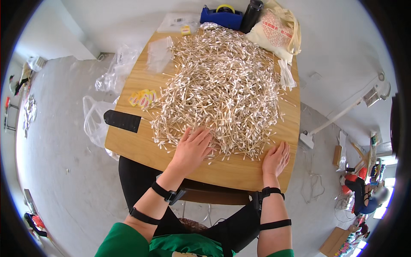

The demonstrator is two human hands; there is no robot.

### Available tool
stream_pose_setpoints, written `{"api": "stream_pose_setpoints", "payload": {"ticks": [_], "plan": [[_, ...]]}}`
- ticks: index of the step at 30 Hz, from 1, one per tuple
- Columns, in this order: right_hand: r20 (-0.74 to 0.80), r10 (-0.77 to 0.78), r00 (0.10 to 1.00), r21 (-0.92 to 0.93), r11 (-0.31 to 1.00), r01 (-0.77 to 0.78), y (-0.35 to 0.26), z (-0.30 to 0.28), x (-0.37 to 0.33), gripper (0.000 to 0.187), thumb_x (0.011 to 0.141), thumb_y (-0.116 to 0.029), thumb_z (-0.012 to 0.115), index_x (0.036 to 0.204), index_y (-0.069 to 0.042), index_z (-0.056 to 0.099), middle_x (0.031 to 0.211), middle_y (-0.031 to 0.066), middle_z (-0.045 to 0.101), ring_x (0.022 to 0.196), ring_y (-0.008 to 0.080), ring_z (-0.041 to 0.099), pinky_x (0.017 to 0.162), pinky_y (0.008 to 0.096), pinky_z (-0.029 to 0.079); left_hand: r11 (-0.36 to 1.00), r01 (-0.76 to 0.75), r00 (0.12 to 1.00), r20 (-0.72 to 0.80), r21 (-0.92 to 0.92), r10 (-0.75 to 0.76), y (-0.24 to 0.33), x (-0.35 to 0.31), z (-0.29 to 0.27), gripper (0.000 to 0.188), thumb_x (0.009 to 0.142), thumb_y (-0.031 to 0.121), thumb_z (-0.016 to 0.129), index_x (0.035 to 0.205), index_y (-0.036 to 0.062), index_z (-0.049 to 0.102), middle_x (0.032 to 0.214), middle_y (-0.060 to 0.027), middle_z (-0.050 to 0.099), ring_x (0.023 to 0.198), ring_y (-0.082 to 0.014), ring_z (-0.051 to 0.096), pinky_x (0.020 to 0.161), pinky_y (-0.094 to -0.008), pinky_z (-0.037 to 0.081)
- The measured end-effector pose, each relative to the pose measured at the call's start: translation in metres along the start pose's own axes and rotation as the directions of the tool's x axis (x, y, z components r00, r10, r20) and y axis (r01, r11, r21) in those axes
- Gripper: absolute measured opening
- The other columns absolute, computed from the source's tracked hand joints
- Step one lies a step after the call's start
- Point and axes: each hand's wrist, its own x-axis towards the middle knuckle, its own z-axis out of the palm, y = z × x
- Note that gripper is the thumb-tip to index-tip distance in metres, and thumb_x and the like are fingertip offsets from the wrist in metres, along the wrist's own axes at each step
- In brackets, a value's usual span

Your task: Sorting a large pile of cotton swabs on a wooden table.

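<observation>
Many cotton swabs (pixel 222 90) cover the middle of our bench (pixel 137 147) in the head view; our left hand (pixel 192 148) lies on their near edge, grip wide and flat, our right hand (pixel 276 160) beside them, grip loosely unfolded, perhaps to keep strays in.

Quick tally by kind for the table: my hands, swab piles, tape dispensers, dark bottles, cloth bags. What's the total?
Hands (left hand, right hand): 2
Swab pile (single swabs too many to count): 1
Blue tape dispenser: 1
Dark bottle: 1
Cream cloth bag: 1
Total: 6
</observation>
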Motion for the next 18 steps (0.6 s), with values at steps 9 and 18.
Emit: {"api": "stream_pose_setpoints", "payload": {"ticks": [9,18], "plan": [[0.046,0.003,0.999,-0.017,1.0,-0.002,-0.004,-0.002,0.001,0.048,0.098,-0.025,0.044,0.141,-0.004,0.041,0.148,0.0113,0.04,0.141,0.0259,0.032,0.117,0.0426,0.022,0.985,0.163,0.97,-0.175,-0.05,-0.169,-0.025,-0.019,-0.024,0.02,0.086,0.016,0.064,0.104,0.008,0.064,0.118,-0.0092,0.062,0.112,-0.0274,0.056,0.093,-0.0421,0.045],[0.04,-0.006,0.999,-0.006,1.0,0.006,-0.004,-0.003,0.002,0.048,0.098,-0.025,0.044,0.14,-0.003,0.042,0.147,0.0124,0.041,0.14,0.0266,0.033,0.117,0.043,0.022,0.978,0.205,0.978,-0.039,0.031,-0.204,-0.032,0.04,0.007,0.057,0.093,0.041,0.057,0.141,0.0117,0.047,0.153,-0.0139,0.032,0.143,-0.0358,0.025,0.117,-0.0526,0.017]]}}
